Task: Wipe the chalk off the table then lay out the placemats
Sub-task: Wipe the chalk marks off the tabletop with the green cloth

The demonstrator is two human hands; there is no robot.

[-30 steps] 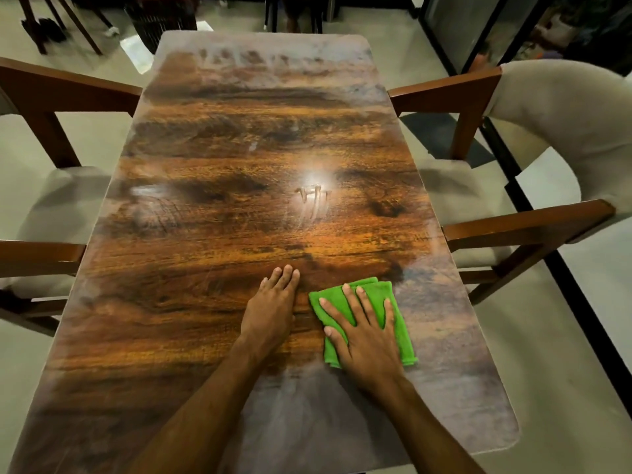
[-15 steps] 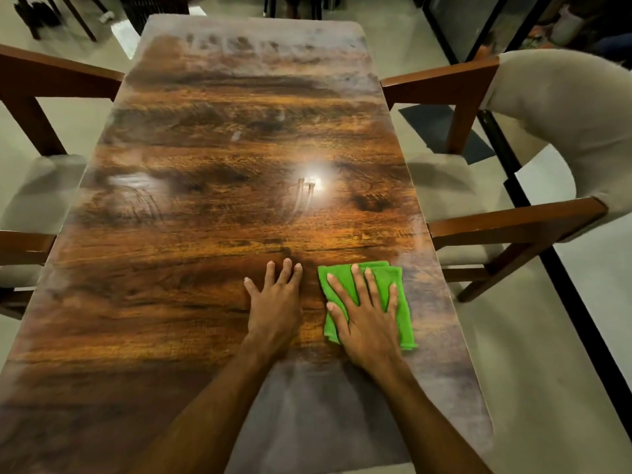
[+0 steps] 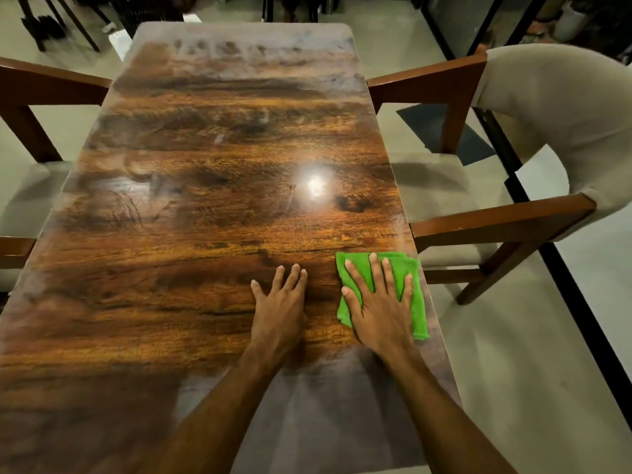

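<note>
Filling most of the view, a glossy wood-grain table (image 3: 205,234) runs away from the person, a bright glare (image 3: 316,186) near its middle; a cushioned wooden armchair (image 3: 554,107) stands at its right side and another chair (image 3: 51,84) at its left; the right hand (image 3: 379,309) lies flat, fingers spread, pressing a folded green cloth (image 3: 419,302) onto the tabletop close to the right edge; the left hand (image 3: 278,302) rests flat and released on bare wood just beside it, grasping nothing; faint pale chalk scribbles (image 3: 128,206) show on the table's left half.

Dim warm light, a bright lamp glare (image 3: 316,186) on the glossy table (image 3: 191,234), edges bowed by the wide lens.
</note>
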